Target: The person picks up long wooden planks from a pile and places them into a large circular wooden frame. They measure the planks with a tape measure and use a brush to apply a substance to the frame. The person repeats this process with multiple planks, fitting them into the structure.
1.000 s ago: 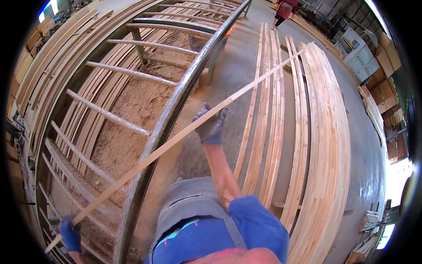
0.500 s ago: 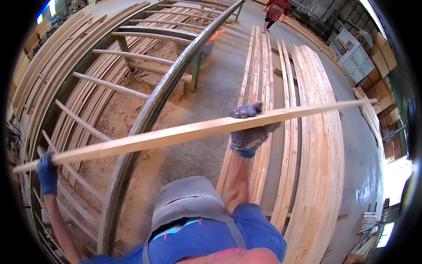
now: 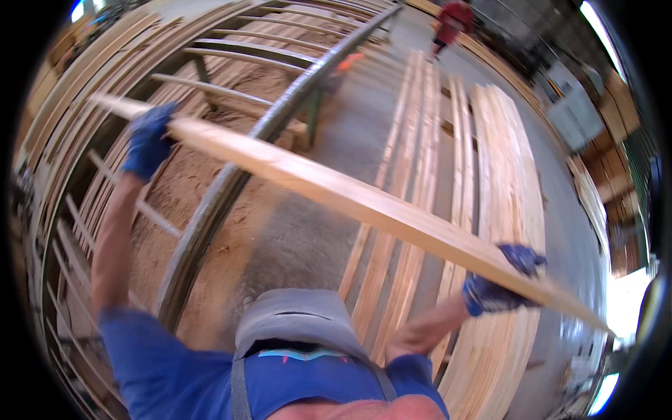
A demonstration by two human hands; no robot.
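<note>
A long pale wooden board point(image 3: 350, 199) crosses in front of me, tilted from upper left to lower right. My gloved left hand point(image 3: 150, 140) is closed round it near its far-left end, above the metal rack. Towards the right end, my gloved right hand point(image 3: 505, 278) grips the same board, its fingers and thumb on opposite edges. Below the right hand lies a wide bundle of boards point(image 3: 500, 203) on the floor. Several narrower strips point(image 3: 420, 140) lie side by side to its left.
A long metal rack point(image 3: 210, 203) with crossbars runs along my left, sawdust point(image 3: 182, 189) beneath it. More boards point(image 3: 84, 77) lie beyond its left side. A person point(image 3: 451, 24) in red stands at the far end. A light cabinet point(image 3: 574, 112) and stacked brown panels point(image 3: 616, 168) line the right.
The board has swung clockwise: its left end rose and moved away while its right end dropped nearer. My left hand went up and right; my right hand moved right and down.
</note>
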